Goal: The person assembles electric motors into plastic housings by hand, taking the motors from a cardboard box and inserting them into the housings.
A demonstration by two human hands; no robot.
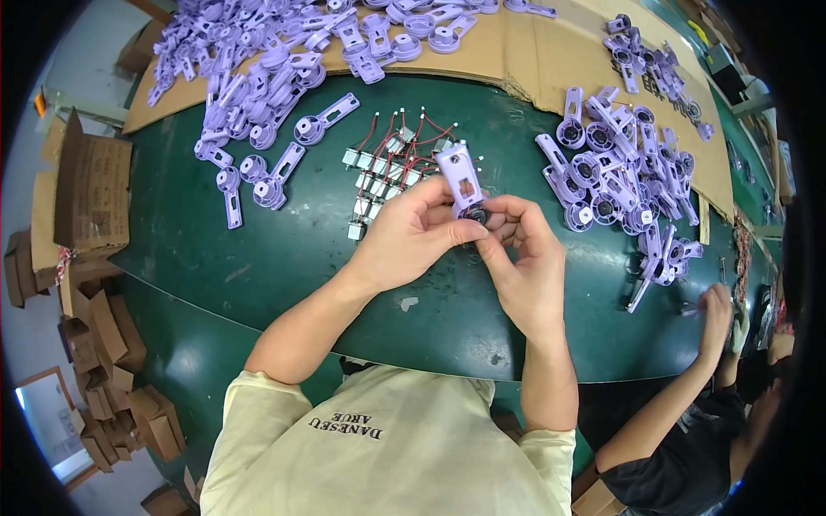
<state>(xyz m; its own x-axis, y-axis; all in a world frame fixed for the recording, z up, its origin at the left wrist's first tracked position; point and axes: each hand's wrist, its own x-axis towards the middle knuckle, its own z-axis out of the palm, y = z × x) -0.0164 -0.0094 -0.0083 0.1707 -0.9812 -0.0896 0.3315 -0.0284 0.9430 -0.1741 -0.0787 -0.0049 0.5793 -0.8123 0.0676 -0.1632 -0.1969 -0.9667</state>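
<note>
Over the green table (318, 301), both hands are closed on one purple plastic casing (453, 163), its handle with a rectangular cut-out tilted up and away. My left hand (404, 241) pinches its left side, fingers behind it and thumb at the lower end. My right hand (529, 267) presses thumb and fingers to the casing's round near end, where a dark round part (475, 213) shows. The fingertips partly hide that end. Just beyond my left hand lies a cluster of small silver motors (379, 163) with thin red and dark wires.
A large heap of purple casings (267, 73) covers cardboard (551, 52) at the far left. More casings with dark round inserts (607, 163) are piled on the right. A co-worker's hand (716, 314) works at the right edge. Cardboard boxes (95, 185) stand at the left.
</note>
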